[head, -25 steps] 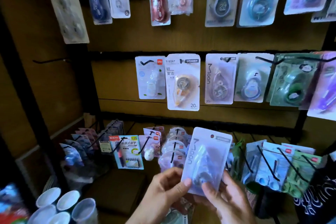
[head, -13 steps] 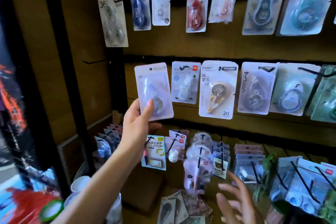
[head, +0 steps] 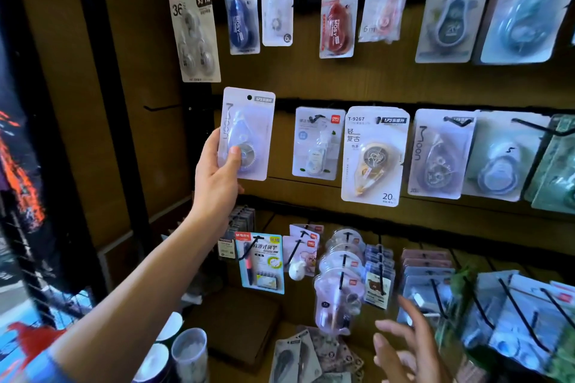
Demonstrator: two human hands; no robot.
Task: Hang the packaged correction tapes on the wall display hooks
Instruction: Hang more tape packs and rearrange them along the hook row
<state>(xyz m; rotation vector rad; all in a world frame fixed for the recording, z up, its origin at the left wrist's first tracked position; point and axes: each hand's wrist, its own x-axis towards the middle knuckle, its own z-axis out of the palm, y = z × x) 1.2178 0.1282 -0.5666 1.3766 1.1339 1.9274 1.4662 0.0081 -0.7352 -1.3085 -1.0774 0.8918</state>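
A packaged correction tape (head: 245, 134) marked "Moon" is held upright against the wall display, at the left end of the middle row, its hang hole at the top. The left hand (head: 217, 174) grips its lower part, thumb on the blister front and fingers behind. Just right hangs a white-packaged tape (head: 317, 143); an empty hook (head: 158, 108) juts out to the left. The right hand (head: 404, 348), fingers spread and holding nothing, hovers low near loose packs (head: 295, 357). Step in hand: hanging; next, the hole must be aligned with a hook tip and slid on.
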